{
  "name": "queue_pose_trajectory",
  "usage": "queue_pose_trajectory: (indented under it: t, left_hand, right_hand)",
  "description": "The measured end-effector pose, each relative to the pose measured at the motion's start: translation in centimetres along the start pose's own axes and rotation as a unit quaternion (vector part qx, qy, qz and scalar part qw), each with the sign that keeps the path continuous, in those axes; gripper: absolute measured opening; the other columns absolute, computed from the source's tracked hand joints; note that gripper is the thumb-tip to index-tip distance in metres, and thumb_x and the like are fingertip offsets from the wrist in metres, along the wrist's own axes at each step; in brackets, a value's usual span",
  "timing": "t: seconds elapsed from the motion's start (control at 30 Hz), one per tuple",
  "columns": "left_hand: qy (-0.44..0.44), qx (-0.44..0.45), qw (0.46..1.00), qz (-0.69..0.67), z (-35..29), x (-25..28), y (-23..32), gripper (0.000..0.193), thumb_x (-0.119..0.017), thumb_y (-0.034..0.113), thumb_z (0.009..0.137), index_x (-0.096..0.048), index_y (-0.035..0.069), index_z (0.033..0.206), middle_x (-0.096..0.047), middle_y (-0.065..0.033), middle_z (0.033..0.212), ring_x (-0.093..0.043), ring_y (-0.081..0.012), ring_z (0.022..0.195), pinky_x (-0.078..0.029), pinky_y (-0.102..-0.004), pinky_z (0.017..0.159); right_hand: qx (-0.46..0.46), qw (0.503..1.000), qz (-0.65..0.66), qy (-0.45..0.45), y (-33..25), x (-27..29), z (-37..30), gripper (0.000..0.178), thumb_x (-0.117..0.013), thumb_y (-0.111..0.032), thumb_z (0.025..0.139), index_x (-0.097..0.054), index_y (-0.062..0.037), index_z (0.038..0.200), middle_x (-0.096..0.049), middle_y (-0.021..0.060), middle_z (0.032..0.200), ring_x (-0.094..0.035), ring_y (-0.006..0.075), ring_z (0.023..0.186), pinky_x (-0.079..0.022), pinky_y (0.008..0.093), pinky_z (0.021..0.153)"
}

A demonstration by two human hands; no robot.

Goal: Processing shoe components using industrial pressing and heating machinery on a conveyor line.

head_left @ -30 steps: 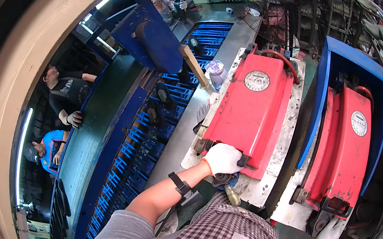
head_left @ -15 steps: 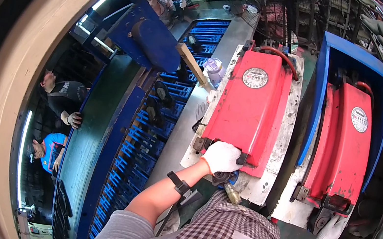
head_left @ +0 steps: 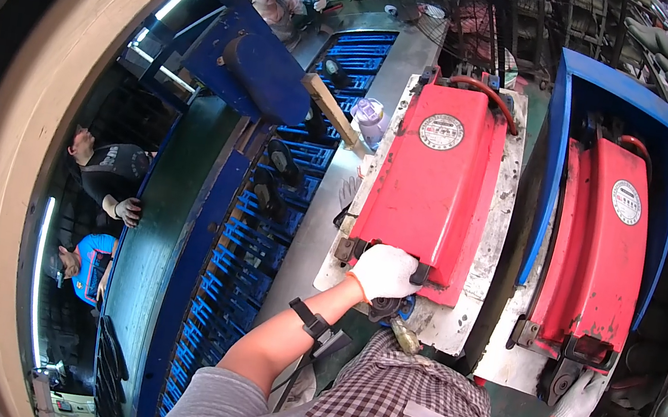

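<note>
From the head view, your left hand [head_left: 382, 272], in a white glove with an orange cuff, rests on the near end of the left red mould cover [head_left: 432, 184], at its lower left corner; your fingers [head_left: 403, 264] are curled down over the edge and the dark handle there, closed on it rather than spread. That cover lies flat on a pale, worn metal plate [head_left: 489, 258], with a round label near its far end and a red hose looping off its far right corner. Just below your hand a small brass-coloured fitting [head_left: 404, 336] sticks out near the plate's edge. Your right hand [head_left: 579, 400], also in a white glove, sits at the near end of the right red mould cover [head_left: 601, 240], touching the dark latch [head_left: 564, 374] below it; your fingers there are bent around the latch, but how tightly they grip it you cannot tell from this angle. The right cover stands inside a blue housing [head_left: 556, 155]. Left of the left cover runs a blue roller conveyor [head_left: 254, 283] with dark shoe soles on it, and a wooden block [head_left: 328, 107] and a pale plastic jug [head_left: 369, 119] lie beside the plate's far corner.
</note>
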State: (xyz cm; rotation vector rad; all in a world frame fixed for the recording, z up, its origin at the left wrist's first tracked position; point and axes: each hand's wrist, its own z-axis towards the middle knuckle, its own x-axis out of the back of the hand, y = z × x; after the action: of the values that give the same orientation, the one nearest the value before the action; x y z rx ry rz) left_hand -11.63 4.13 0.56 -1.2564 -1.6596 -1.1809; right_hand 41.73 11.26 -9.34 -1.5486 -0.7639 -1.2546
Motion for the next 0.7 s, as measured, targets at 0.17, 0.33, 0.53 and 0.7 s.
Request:
queue_pose_trajectory:
  t: [0.17,0.33,0.53,0.7]
  left_hand:
    - [0.007,-0.002,1.0,0.003,0.0,-0.2,-0.1,0.036,-0.07,0.046,0.085,-0.08,0.011,0.088,-0.075,-0.0185,0.082,-0.074,-0.038,0.08,-0.059,-0.0488,0.074]
    - [0.006,-0.001,1.0,0.004,0.0,0.1,0.1,0.037,-0.071,0.046,0.085,-0.08,0.011,0.088,-0.075,-0.0185,0.082,-0.074,-0.0378,0.08,-0.059,-0.0485,0.074]
    - [0.008,-0.001,1.0,0.0,-0.1,0.1,0.1,0.038,-0.072,0.047,0.085,-0.08,0.01,0.088,-0.075,-0.0188,0.082,-0.075,-0.0379,0.08,-0.059,-0.0484,0.074]
    - [0.006,0.002,1.0,0.002,0.0,-0.1,0.0,0.038,-0.072,0.047,0.085,-0.08,0.01,0.088,-0.074,-0.0192,0.081,-0.074,-0.0383,0.079,-0.06,-0.0485,0.074]
  right_hand:
    - [-0.012,1.0,0.013,-0.007,0.0,0.0,-0.1,0.048,-0.05,-0.041,0.108,-0.064,-0.0085,0.141,-0.066,0.0213,0.139,-0.062,0.0417,0.126,-0.048,0.0477,0.103]
    - [0.007,1.0,0.012,0.009,1.3,-0.9,0.3,0.049,-0.05,-0.042,0.108,-0.064,-0.0099,0.143,-0.066,0.021,0.139,-0.062,0.042,0.125,-0.048,0.0482,0.103]
    - [0.012,1.0,0.006,0.024,2.5,-2.1,0.7,0.048,-0.05,-0.044,0.108,-0.064,-0.0117,0.141,-0.068,0.02,0.135,-0.065,0.0431,0.12,-0.05,0.0496,0.099]
    - [0.014,1.0,0.012,0.02,2.7,-2.2,0.7,0.048,-0.05,-0.044,0.108,-0.065,-0.0109,0.139,-0.069,0.0211,0.132,-0.065,0.0435,0.119,-0.051,0.0502,0.098]
